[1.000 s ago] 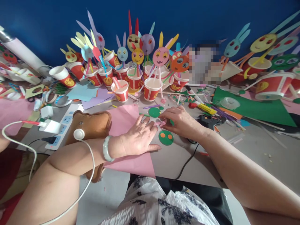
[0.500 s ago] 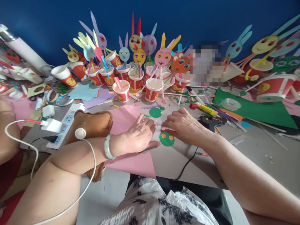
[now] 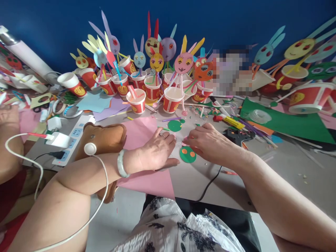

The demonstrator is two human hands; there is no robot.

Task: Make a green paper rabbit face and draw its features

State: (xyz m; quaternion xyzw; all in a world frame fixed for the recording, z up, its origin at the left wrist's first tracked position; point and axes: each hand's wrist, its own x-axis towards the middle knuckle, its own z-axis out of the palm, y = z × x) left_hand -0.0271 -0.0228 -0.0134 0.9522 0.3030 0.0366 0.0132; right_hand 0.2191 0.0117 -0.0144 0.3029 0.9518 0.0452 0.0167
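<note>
My left hand [image 3: 160, 149] rests at the edge of a pink paper sheet [image 3: 151, 183], its thumb stretched apart from the bent fingers. Across a small gap, my right hand [image 3: 206, 140] has its fingertips pressed together on a small pink piece [image 3: 185, 141], mostly hidden by the fingers. Just below those fingertips lies a green paper disc [image 3: 188, 159] with two orange dots stuck on it. Beyond both hands is a plain green disc [image 3: 174, 126], with a smaller green circle [image 3: 182, 121] beside it.
Red-and-white paper cups [image 3: 172, 101] with paper-faced figures line the back. A brown pouch [image 3: 105, 140] and a power strip [image 3: 72, 140] stand left. A black glue gun [image 3: 237, 136], markers [image 3: 231, 122] and a green sheet [image 3: 291, 124] lie right. Another person's arm [image 3: 9, 147] shows far left.
My right hand has shifted slightly, its fingers bunching closer together over the pink piece. My left hand stays nearly in place, and the green discs lie as before.
</note>
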